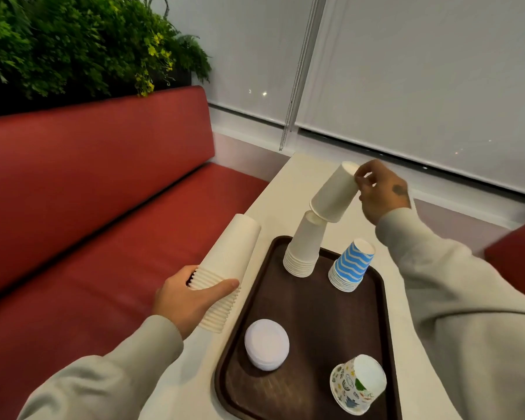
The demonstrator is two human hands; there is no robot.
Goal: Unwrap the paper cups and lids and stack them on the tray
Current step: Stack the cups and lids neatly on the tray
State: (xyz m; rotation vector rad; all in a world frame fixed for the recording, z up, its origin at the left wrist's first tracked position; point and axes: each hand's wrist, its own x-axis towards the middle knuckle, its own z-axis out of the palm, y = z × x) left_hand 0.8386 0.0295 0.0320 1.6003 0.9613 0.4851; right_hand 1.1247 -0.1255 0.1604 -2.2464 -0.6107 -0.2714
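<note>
1. Head view, hands: the left hand is wrapped around the lower end of a long nested sleeve of plain white paper cups, held slanted over the bench edge beside the tray. The right hand pinches the base of a single upturned white paper cup with its fingertips.
2. Head view, task things: the single cup is tilted, its rim just meeting the top of the short white cup stack at the far end of the dark brown plastic tray. Also on the tray are a blue-and-white wave-striped cup stack, a low pile of white round lids and a leaf-patterned cup stack.
3. Doing the step well: I judge the cup wants levelling so its mouth sits square over the stack top, then lowering straight down; coming in tilted could nudge the light stack sideways. A soft release suits it, since pressing could jam the cups together.
4. Surface and room: a pale cream bench carries the tray. A red padded seat runs along its left, with leafy green plants behind it and grey window blinds beyond.
</note>
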